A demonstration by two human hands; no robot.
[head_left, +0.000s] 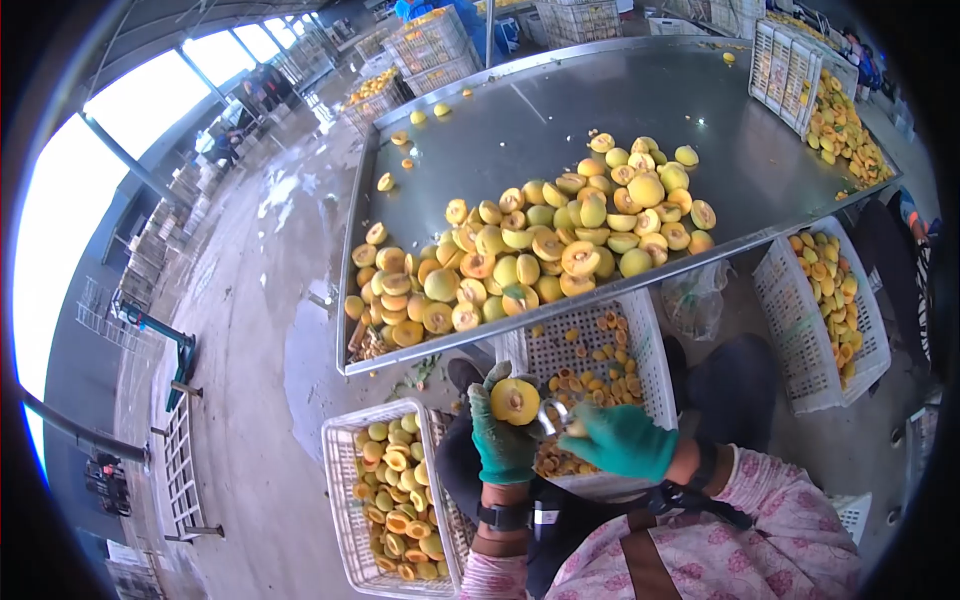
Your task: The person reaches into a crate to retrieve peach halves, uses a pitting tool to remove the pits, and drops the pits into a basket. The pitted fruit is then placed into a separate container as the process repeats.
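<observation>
My left hand (502,440), in a green glove, grips a halved yellow peach (514,402) with its cut face turned up. Closed around the handle of a pitting tool with a curved metal loop (548,416) is my gloved right hand (628,440). The loop is right beside the peach half's edge. Both hands are over a white plastic crate (655,345) that contains small peach pieces and pits. Just beyond it, a metal table (640,95) carries a large heap of halved peaches (560,235).
At my left stands a white crate (342,500) of peach halves; another crate (795,355) of them is at my right. A tipped crate (780,80) spills pieces onto the table's far right corner. A clear plastic bag (695,300) lies under the table's raised front edge.
</observation>
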